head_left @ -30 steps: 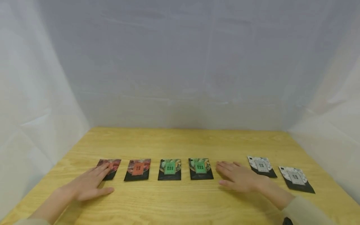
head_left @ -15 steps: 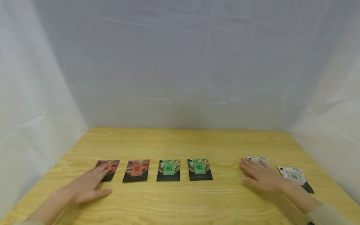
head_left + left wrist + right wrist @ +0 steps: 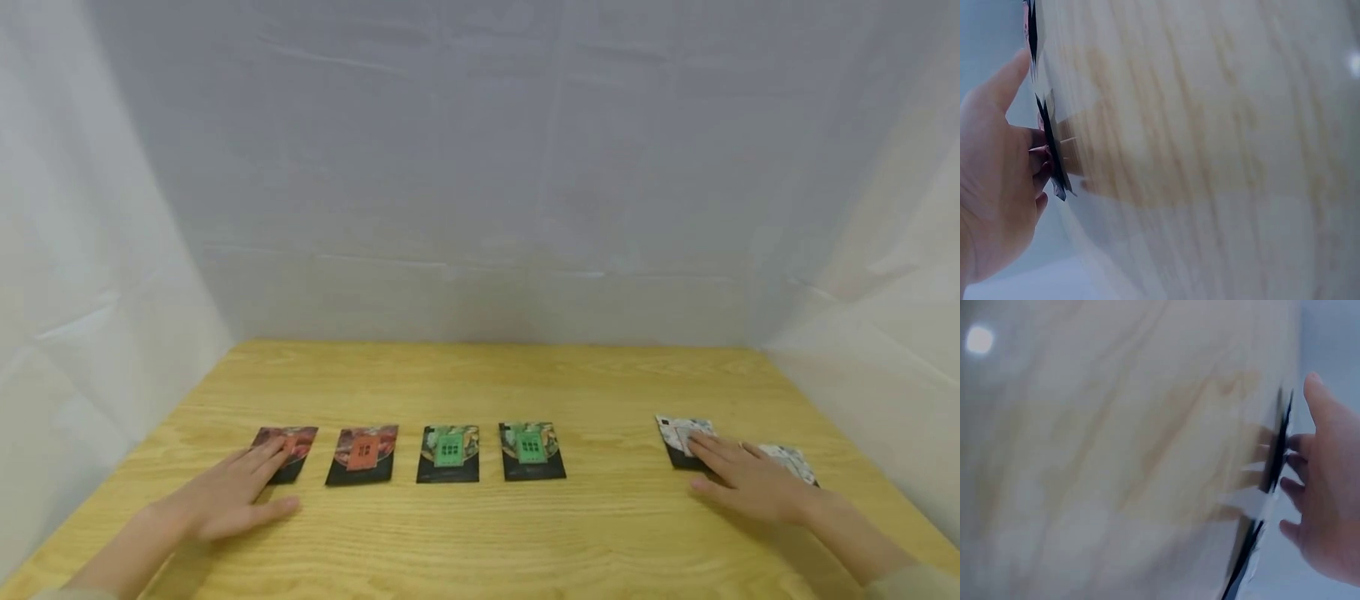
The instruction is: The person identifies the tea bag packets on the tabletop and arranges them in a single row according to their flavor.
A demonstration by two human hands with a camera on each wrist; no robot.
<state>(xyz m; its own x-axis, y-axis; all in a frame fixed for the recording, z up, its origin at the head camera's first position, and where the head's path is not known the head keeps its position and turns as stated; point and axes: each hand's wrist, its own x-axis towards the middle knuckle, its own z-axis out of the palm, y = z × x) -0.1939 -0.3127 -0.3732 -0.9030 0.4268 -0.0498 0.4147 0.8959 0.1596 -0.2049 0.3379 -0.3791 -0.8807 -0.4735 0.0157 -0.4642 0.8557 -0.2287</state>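
Head view: left hand (image 3: 225,500) flat on table (image 3: 480,375), fingers straight, close together, tips on leftmost red packet (image 3: 288,443). Right hand (image 3: 750,482) flat, fingers slightly spread, tips on grey packet (image 3: 678,433); second grey packet (image 3: 787,461) partly under hand. Between: red packet (image 3: 363,455), two green packets (image 3: 449,453) (image 3: 532,450) in row.

Left wrist view: fingers (image 3: 1038,159) touching packet edge (image 3: 1054,162).

Right wrist view: blurred; fingers (image 3: 1294,469) against packet edge (image 3: 1275,462).

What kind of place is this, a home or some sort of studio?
Probably a staged recording booth, not a home: plain white sheets hang behind and beside a bare wooden table, and six small packets lie in a neat row, such as the green packet.
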